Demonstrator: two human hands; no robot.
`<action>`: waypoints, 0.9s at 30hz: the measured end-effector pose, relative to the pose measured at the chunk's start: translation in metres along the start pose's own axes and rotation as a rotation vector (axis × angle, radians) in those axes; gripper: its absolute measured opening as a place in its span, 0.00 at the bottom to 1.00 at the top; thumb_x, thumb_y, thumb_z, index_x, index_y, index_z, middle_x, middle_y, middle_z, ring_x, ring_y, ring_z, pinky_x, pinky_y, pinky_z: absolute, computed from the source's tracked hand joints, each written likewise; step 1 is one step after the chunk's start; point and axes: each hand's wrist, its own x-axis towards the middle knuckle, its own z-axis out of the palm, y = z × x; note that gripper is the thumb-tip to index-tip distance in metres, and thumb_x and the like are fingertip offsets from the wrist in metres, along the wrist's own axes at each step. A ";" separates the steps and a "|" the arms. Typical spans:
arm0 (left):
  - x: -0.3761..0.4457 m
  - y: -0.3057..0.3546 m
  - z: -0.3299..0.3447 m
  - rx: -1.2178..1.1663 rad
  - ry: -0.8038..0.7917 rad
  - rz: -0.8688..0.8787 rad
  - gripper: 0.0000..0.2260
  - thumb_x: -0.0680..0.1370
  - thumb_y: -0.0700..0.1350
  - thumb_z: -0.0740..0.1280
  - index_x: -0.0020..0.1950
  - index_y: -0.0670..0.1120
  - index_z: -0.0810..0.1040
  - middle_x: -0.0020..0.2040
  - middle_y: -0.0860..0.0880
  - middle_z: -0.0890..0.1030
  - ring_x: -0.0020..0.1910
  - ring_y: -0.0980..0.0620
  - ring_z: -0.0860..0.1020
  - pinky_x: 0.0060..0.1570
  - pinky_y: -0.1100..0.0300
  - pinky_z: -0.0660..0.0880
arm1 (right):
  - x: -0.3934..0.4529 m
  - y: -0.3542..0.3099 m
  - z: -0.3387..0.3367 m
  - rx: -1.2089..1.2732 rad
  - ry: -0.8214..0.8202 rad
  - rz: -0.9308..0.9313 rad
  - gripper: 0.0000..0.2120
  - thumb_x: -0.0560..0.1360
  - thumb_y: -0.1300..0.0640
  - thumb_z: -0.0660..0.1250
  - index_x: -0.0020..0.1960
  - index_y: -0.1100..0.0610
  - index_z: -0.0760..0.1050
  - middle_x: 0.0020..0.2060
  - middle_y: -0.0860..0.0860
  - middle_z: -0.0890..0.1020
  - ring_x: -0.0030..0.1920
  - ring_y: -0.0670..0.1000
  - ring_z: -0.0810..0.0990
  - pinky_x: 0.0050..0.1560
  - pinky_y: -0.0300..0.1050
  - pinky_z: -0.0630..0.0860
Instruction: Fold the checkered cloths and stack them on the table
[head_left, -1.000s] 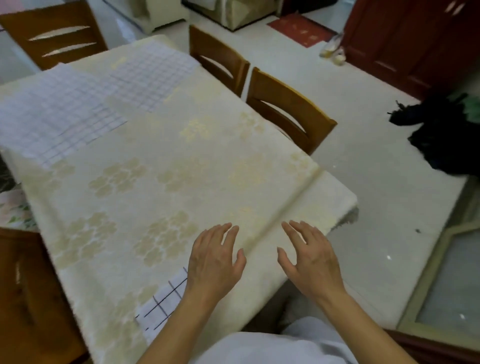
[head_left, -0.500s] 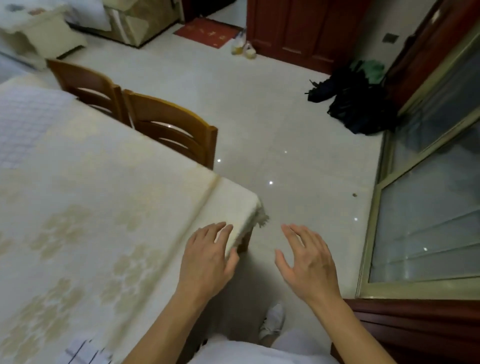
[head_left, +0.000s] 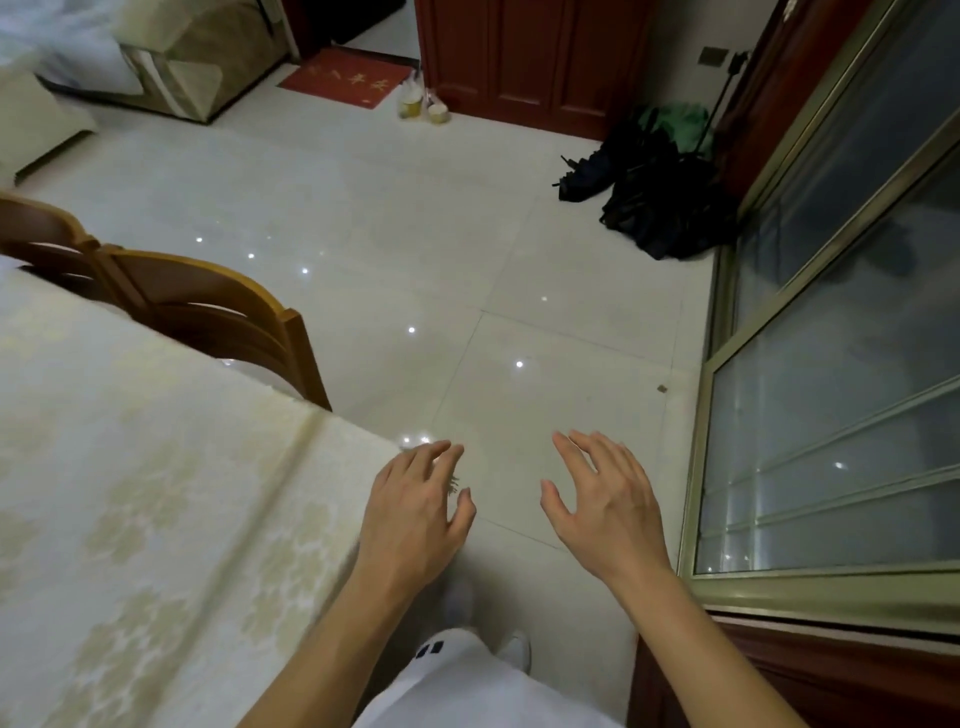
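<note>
The table (head_left: 156, 467), covered with a cream flowered cloth, fills the lower left. No checkered cloth shows in this view. My left hand (head_left: 415, 514) hovers just past the table's near right corner, fingers spread and holding nothing. My right hand (head_left: 605, 504) hangs over the tiled floor to its right, fingers spread too and empty.
Two wooden chairs (head_left: 208, 306) stand against the table's far side. A glass sliding door (head_left: 831, 364) lines the right. Dark bags (head_left: 660, 202) lie on the floor by a red wooden door (head_left: 530, 57). A red mat (head_left: 345, 78) and two cups (head_left: 423, 106) sit farther back.
My view has swung right, off the table and onto the floor; the checkered cloths have left the frame. Both hands stay spread and empty, now past the table corner.
</note>
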 end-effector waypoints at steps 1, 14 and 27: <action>0.007 0.001 0.003 0.004 0.002 0.003 0.23 0.78 0.56 0.60 0.71 0.49 0.75 0.67 0.49 0.78 0.65 0.49 0.76 0.67 0.51 0.72 | 0.004 0.006 0.000 -0.002 -0.002 0.007 0.28 0.77 0.43 0.57 0.70 0.56 0.75 0.64 0.55 0.79 0.67 0.57 0.76 0.70 0.59 0.71; 0.169 -0.016 0.031 -0.015 0.076 -0.057 0.22 0.77 0.54 0.61 0.68 0.47 0.77 0.64 0.49 0.80 0.62 0.47 0.77 0.61 0.50 0.76 | 0.168 0.044 0.014 -0.019 -0.011 -0.051 0.27 0.76 0.43 0.57 0.68 0.55 0.76 0.63 0.54 0.80 0.66 0.57 0.77 0.71 0.58 0.70; 0.324 -0.083 0.005 -0.055 0.173 -0.264 0.21 0.77 0.53 0.61 0.67 0.46 0.77 0.63 0.49 0.80 0.61 0.48 0.78 0.60 0.50 0.76 | 0.395 0.004 0.040 -0.015 -0.104 -0.277 0.26 0.76 0.43 0.56 0.68 0.55 0.77 0.62 0.54 0.80 0.64 0.56 0.78 0.70 0.57 0.71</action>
